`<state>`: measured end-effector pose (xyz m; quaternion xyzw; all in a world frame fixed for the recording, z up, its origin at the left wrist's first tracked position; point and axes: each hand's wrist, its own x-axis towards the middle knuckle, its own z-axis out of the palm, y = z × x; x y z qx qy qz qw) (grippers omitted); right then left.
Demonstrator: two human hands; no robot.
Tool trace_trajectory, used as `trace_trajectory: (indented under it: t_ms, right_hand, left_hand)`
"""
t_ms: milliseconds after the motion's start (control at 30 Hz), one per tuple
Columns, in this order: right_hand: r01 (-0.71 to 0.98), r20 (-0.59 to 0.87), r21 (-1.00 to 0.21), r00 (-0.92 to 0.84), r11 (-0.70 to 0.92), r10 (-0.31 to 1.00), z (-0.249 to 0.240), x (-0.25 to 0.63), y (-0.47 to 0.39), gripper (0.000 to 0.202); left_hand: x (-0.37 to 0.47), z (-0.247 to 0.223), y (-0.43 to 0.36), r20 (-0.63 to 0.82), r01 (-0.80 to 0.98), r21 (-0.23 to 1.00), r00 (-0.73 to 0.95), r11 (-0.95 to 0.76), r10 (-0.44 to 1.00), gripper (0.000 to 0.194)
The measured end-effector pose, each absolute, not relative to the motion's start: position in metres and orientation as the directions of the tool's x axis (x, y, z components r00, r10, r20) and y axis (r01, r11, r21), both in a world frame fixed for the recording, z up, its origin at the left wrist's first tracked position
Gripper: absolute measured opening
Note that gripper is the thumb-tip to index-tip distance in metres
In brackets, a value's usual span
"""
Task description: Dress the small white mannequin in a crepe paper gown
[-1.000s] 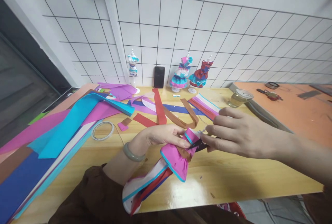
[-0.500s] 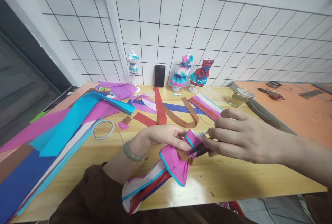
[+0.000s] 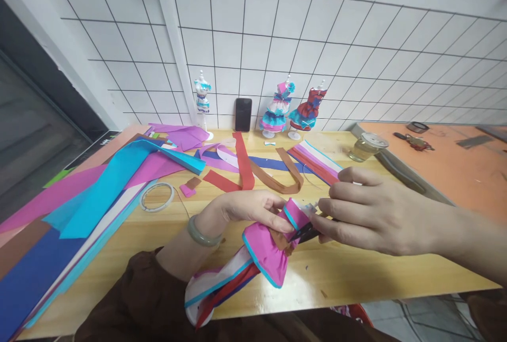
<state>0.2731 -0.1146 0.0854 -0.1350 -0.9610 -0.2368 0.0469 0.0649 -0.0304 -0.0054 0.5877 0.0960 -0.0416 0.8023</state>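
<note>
My left hand (image 3: 259,209) is closed around a small dress form in a pink paper dress (image 3: 267,252) with blue trim, tilted over the table. White, red and blue strips hang from its skirt toward its round base. A brown band (image 3: 279,238) wraps the waist, under my left thumb. My right hand (image 3: 364,215), fingers bent, is closed on a slim black pointed tool (image 3: 306,232), whose tips touch the dress at the brown band. My right fingers hide its handle, so its exact kind is unclear.
Coloured crepe strips (image 3: 95,194) cover the table's left side. A tape roll (image 3: 157,197) lies near my left wrist. Several dressed forms, including a red-topped one (image 3: 309,110), and a phone (image 3: 243,114) stand at the wall. A glass jar (image 3: 368,146) sits back right.
The black tool's tips have shifted slightly left, toward the brown band. My left hand keeps its hold, and the dress form has barely moved.
</note>
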Motion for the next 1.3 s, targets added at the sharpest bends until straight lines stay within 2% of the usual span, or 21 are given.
trace_trajectory:
  t_ms: [467, 800, 1300]
  right_hand:
    - [0.275, 0.155, 0.454, -0.961, 0.847, 0.229, 0.0893, 0.2705, -0.1188, 0.013]
    - [0.244, 0.148, 0.465, -0.969, 0.851, 0.197, 0.0922, 0.2674, -0.1189, 0.012]
    - [0.288, 0.174, 0.442, -0.957, 0.849, 0.234, 0.0861, 0.2707, -0.1210, 0.016]
  left_hand:
    - [0.0641, -0.0037, -0.0299, -0.156, 0.135, 0.964, 0.985, 0.227, 0.078, 0.043]
    - [0.0630, -0.0046, -0.0307, -0.143, 0.140, 0.953, 0.990, 0.269, -0.007, 0.042]
    - [0.0597, -0.0056, -0.0264, -0.125, 0.107, 0.968, 0.990, 0.228, 0.067, 0.038]
